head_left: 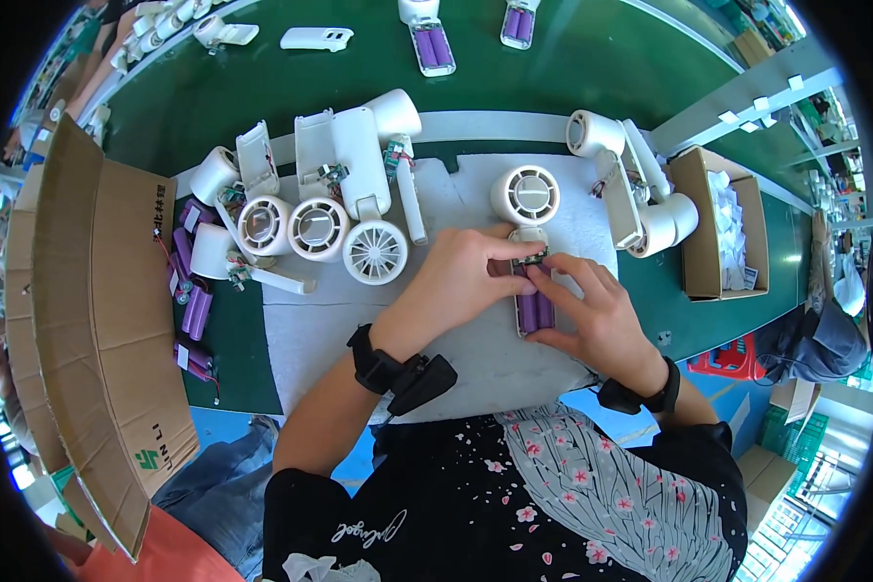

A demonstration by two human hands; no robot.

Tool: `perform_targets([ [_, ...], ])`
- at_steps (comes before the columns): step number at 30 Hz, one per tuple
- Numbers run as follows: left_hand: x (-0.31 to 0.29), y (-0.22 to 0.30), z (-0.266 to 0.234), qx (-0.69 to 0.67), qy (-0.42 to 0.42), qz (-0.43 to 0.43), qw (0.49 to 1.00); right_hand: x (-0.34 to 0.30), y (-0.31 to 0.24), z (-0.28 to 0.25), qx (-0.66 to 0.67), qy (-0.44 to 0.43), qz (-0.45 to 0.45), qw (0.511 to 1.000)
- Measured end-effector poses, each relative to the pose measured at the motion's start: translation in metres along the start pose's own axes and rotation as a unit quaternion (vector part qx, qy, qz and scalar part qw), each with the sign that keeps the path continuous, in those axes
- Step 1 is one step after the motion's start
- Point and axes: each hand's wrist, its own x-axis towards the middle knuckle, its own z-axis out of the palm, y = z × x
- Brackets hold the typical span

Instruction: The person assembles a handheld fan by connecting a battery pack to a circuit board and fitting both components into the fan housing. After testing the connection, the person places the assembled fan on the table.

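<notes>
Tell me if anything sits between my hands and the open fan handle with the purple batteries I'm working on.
Nothing visible does. The left hand and right hand both already touch the open fan handle, fingers at the small circuit board above the purple batteries. Other fan parts lie apart.

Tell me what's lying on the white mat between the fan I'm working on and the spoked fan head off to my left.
In the head view, only bare white mat separates the fan both hands hold from the spoked fan head; the left hand reaches across just below.

head cam | fisheye, looks steeply down from above | close over counter [592, 58] | forearms enter from lower edge
</notes>
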Motion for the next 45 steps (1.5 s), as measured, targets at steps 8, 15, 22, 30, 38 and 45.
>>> perform_targets([
  [8,-0.015,-0.006,-0.002,-0.032,0.01,0.069,0.997,0.003,-0.021,0.001,-0.057,-0.014,-0.013,0.998],
  [15,-0.017,-0.007,0.009,0.032,0.136,0.111,0.984,0.035,-0.014,0.004,-0.085,-0.013,0.039,0.996],
  [22,-0.014,0.001,0.004,0.083,0.158,0.114,0.977,0.133,0.048,0.004,-0.222,-0.019,0.104,0.969],
  [30,-0.042,-0.01,-0.003,0.131,0.168,0.129,0.968,0.249,0.126,0.003,-0.231,-0.096,0.034,0.968],
  [38,-0.058,-0.004,0.031,0.14,0.186,0.137,0.963,0.266,0.104,-0.065,-0.31,-0.199,0.144,0.919],
  [45,-0.065,-0.006,0.041,0.1,0.184,0.102,0.972,0.398,-0.006,0.001,-0.093,-0.064,-0.083,0.99],
])
